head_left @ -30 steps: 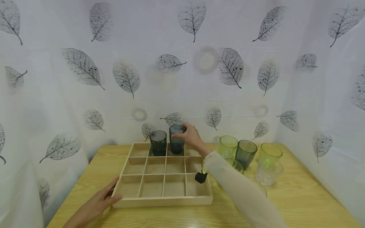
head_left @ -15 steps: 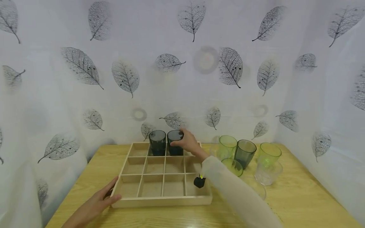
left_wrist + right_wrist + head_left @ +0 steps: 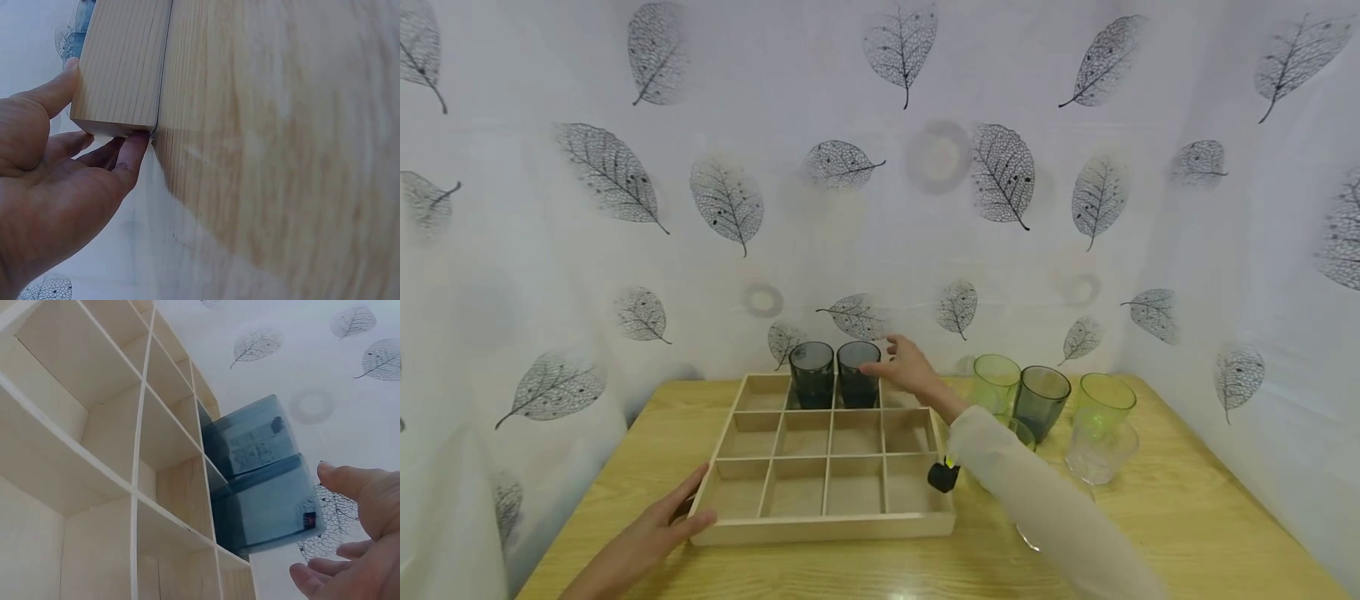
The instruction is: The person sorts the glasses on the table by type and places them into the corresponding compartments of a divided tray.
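Note:
A wooden compartment tray (image 3: pixel 820 529) lies on the table, and two dark blue-grey glasses stand upright in neighbouring compartments of its back row. My right hand (image 3: pixel 913 367) is beside the right-hand glass (image 3: pixel 857 385), thumb and fingers spread. In the right wrist view a gap shows between that hand (image 3: pixel 369 537) and the glass (image 3: pixel 265 503). The other dark glass (image 3: pixel 812 382) stands just left of it. At the tray's front left corner, my left hand (image 3: pixel 643 533) grips the wall, thumb on one side and fingertips against another face, as the left wrist view shows.
Right of the tray stand several tumblers: a green glass (image 3: pixel 996 383), a dark grey glass (image 3: pixel 1042 400), a yellow-green glass (image 3: pixel 1107 398) and a clear glass (image 3: pixel 1099 454). My right sleeve (image 3: pixel 1045 500) partly hides others. A leaf-print curtain (image 3: pixel 850 225) hangs behind the table.
My right hand has lowered the right-hand dark glass into its back-row compartment, let go of it and drawn off to the right. The left hand keeps its place on the tray corner.

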Demonstrator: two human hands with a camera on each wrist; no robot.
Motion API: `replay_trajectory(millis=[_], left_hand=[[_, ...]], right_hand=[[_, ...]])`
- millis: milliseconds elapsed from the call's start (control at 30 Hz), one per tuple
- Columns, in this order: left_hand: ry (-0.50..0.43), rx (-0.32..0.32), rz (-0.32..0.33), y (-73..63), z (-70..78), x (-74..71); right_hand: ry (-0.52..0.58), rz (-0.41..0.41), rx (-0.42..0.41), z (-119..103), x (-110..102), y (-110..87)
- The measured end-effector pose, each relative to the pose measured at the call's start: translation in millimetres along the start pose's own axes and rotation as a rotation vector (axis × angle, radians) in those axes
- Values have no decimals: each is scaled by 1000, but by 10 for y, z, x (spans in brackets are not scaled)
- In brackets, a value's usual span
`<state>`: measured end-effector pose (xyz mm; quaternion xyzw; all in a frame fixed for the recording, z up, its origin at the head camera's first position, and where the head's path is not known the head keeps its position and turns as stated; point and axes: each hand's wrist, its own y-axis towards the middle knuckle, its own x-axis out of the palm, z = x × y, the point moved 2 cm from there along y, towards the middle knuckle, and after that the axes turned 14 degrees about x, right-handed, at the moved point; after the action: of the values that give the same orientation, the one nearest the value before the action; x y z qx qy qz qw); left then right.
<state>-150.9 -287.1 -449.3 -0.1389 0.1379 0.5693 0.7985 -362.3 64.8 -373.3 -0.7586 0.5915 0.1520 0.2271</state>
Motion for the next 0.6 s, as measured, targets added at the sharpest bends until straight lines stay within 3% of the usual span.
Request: replay_trajectory(millis=[333,600], left_hand=[[-8,-32,11,11,-10,4],[10,-9,21,-4,-38,5]], right_hand=[[-21,-78,-41,80,-385,-303],[57,-180,-95,232,-608,-607]])
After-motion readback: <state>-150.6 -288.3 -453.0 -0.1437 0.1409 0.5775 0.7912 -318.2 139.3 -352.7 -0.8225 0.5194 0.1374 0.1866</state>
